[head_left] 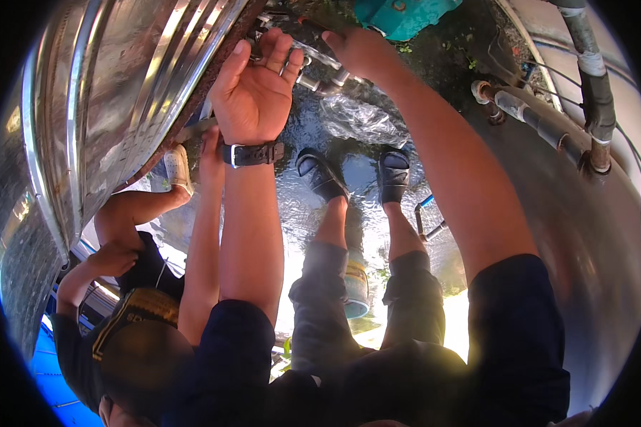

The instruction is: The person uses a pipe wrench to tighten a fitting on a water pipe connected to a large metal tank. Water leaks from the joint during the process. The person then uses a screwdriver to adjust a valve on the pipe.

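Observation:
My left hand, with a black watch on the wrist, is raised with its palm up and fingers apart, slightly bent. Its fingertips are beside metal pipe fittings, and I see nothing in the palm. My right hand reaches over the same fittings from the right, back of the hand up. A thin dark piece with a reddish end sticks out by its thumb; the curled fingers are mostly hidden below the hand. Clear, rippled water or plastic-like sheen shows below the fittings.
Ribbed metal tank stands left; a large grey rounded surface and pipes are right. Another person crouches at lower left, one hand near my left wrist. A teal object lies ahead, a bucket behind my feet. The ground is wet.

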The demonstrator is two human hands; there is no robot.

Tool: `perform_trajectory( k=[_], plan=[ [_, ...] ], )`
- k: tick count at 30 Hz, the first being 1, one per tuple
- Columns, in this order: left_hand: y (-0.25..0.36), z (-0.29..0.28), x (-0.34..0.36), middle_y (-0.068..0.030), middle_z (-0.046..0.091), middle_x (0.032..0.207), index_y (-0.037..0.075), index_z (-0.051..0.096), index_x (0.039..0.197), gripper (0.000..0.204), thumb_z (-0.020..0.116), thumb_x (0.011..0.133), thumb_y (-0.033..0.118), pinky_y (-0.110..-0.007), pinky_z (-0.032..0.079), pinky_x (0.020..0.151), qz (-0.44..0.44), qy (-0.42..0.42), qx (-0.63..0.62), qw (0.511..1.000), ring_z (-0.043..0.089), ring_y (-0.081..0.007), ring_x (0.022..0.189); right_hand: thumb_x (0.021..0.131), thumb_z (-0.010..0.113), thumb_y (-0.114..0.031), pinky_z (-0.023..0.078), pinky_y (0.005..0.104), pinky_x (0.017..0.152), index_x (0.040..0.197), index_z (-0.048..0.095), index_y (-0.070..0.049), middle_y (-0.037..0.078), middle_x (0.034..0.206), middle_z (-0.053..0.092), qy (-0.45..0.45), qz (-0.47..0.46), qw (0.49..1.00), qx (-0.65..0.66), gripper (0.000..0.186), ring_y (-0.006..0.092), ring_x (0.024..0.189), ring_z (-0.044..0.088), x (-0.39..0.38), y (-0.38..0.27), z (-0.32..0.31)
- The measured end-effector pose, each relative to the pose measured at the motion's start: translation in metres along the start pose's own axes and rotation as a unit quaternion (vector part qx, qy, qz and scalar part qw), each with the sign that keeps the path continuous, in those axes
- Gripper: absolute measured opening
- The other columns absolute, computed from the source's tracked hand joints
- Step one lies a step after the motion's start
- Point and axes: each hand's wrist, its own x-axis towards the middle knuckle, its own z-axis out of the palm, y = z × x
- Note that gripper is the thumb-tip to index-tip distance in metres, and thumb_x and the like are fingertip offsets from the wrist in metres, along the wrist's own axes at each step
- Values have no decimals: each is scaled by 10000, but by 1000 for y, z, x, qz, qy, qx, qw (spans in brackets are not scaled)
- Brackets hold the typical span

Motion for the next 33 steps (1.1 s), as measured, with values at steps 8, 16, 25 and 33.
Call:
perform_trajectory(
  k=[8, 16, 25, 33],
  plan=[
    [4, -14, 16, -148, 680, 1188, 79, 662, 1134, 327, 656, 1013, 383, -429, 531, 904, -15, 29, 65, 997, 660, -239, 993, 943, 671, -348, 575, 492, 821, 1239, 683, -130, 152, 1171, 690, 195, -82, 963, -168, 368, 340, 967, 718, -27, -30, -8],
    [-21, -24, 14, -45, 698, 1162, 90, 626, 1218, 422, 567, 1056, 475, -326, 535, 873, 37, 129, 296, 946, 663, -159, 1013, 837, 762, -259, 571, 413, 800, 1253, 690, -167, 132, 999, 672, 118, -372, 898, 202, 432, 324, 936, 689, -27, -50, 3],
    [-66, -37, 33, 14, 631, 1001, 25, 568, 1196, 457, 444, 1105, 455, -272, 513, 955, 171, 310, 185, 917, 588, -67, 788, 941, 755, -163, 553, 331, 767, 1274, 709, -74, 121, 1051, 691, 149, -376, 877, 258, 347, 240, 878, 688, -43, -19, 33],
    [-31, -93, 93, -125, 644, 1050, 9, 528, 1257, 599, 513, 1040, 567, -413, 568, 847, 46, 311, 38, 948, 633, -233, 863, 966, 722, -171, 570, 354, 894, 1309, 679, -57, 161, 1240, 700, 142, -413, 864, 252, 364, 278, 1066, 715, -46, 21, 52]
  ],
)
